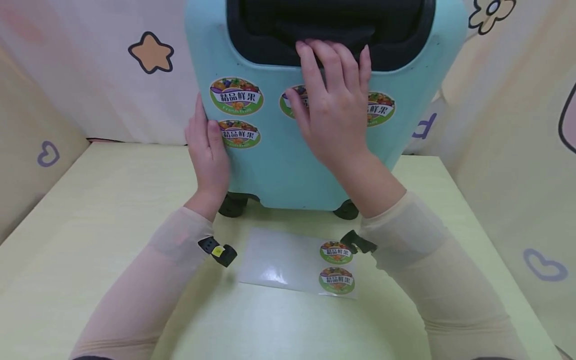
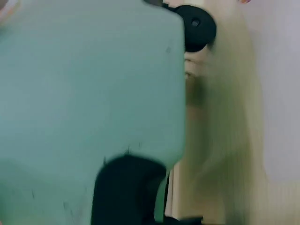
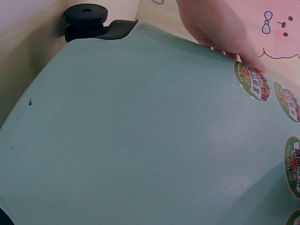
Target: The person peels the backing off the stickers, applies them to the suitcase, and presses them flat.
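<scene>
Here's the turquoise hard-shell suitcase (image 1: 288, 172), up on the worktop (image 1: 112, 225) at the far side, its broad face to the person and black castors (image 1: 232, 205) at its lower edge. The left hand (image 1: 207, 150) has it by the side, thumb on the front, fingers wrapped round the edge beside the lower-left fruit sticker (image 1: 240, 134). Up top, the right hand (image 1: 337, 100) lies over the front, slightly spread, fingertips at the lip of the black recess (image 1: 396, 50); whether they hook inside, I can't tell.

This one looks stiff and bulky, likely awkward more than fragile, its weight anyone's guess. The smooth shell could slide under a flat palm, and those castors may roll, so the side edge and recess lip look the best holds. The oval stickers seem thin; best keep fingers off their rims.

Down in front, the glossy sticker sheet (image 1: 279, 255) lies flat on the pale worktop, two ovals at its right end. Around it all, light walls (image 1: 90, 75) with cartoon prints: a star (image 1: 151, 52), hearts, a flower at upper right.
</scene>
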Action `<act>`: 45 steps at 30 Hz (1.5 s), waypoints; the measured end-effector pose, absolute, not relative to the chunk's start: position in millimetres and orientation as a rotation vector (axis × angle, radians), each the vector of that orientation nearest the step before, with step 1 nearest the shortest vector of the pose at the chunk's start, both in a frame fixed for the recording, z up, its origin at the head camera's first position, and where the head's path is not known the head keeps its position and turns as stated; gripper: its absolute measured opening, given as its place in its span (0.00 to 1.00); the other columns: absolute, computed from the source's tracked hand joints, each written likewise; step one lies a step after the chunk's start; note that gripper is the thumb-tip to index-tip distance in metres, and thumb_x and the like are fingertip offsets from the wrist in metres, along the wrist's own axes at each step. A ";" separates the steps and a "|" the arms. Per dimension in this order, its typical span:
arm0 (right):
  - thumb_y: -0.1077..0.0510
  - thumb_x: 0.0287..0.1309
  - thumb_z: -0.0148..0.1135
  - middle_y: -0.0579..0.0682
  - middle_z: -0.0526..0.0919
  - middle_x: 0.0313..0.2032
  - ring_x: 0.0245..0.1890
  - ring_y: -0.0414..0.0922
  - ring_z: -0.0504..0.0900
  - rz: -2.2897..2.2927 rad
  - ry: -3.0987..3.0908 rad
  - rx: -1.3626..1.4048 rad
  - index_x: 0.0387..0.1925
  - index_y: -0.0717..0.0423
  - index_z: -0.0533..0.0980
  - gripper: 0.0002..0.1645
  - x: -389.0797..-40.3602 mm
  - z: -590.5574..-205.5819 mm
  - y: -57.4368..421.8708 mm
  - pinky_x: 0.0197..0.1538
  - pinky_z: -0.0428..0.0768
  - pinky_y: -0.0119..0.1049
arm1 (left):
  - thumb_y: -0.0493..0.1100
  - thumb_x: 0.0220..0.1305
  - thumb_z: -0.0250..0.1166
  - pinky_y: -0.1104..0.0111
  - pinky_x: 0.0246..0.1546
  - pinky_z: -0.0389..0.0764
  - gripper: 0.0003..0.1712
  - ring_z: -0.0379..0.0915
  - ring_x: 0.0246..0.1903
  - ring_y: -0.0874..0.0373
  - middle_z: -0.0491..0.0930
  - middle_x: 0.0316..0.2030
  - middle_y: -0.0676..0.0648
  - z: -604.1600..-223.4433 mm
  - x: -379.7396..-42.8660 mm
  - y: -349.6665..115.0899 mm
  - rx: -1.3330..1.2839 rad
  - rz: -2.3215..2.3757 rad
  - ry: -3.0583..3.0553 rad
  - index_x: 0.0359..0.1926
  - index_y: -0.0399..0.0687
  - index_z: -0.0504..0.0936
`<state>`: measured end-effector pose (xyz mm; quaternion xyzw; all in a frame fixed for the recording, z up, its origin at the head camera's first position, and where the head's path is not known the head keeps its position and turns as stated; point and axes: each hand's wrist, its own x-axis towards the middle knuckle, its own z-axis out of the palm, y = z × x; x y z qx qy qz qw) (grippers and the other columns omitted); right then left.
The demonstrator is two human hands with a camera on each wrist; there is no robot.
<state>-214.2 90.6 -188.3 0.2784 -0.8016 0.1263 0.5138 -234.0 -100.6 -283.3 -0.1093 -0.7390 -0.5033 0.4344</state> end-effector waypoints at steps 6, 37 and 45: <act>0.45 0.67 0.45 0.58 0.68 0.59 0.62 0.53 0.60 0.295 -1.934 0.674 0.62 0.58 0.67 0.29 -214.1 -188.3 91.9 0.68 0.38 0.48 | 0.82 0.45 0.49 0.65 0.51 0.59 0.63 0.53 0.53 0.62 0.65 0.52 0.45 -281.6 -230.6 -86.0 -0.184 -1.183 -1.942 0.70 0.43 0.47; 0.45 0.67 0.45 0.57 0.69 0.59 0.62 0.53 0.61 0.284 -1.924 0.666 0.61 0.58 0.68 0.29 -216.3 -190.0 93.1 0.68 0.38 0.48 | 0.75 0.46 0.58 0.68 0.54 0.64 0.66 0.56 0.55 0.64 0.59 0.60 0.49 -290.7 -230.5 -82.3 -0.272 -1.385 -1.921 0.72 0.44 0.37; 0.45 0.68 0.44 0.56 0.69 0.59 0.62 0.52 0.61 0.271 -1.924 0.656 0.61 0.58 0.68 0.29 -216.0 -189.5 91.6 0.68 0.39 0.48 | 0.77 0.57 0.40 0.66 0.56 0.63 0.59 0.58 0.55 0.58 0.63 0.56 0.42 -296.2 -237.1 -93.1 -0.412 -1.325 -1.845 0.71 0.35 0.39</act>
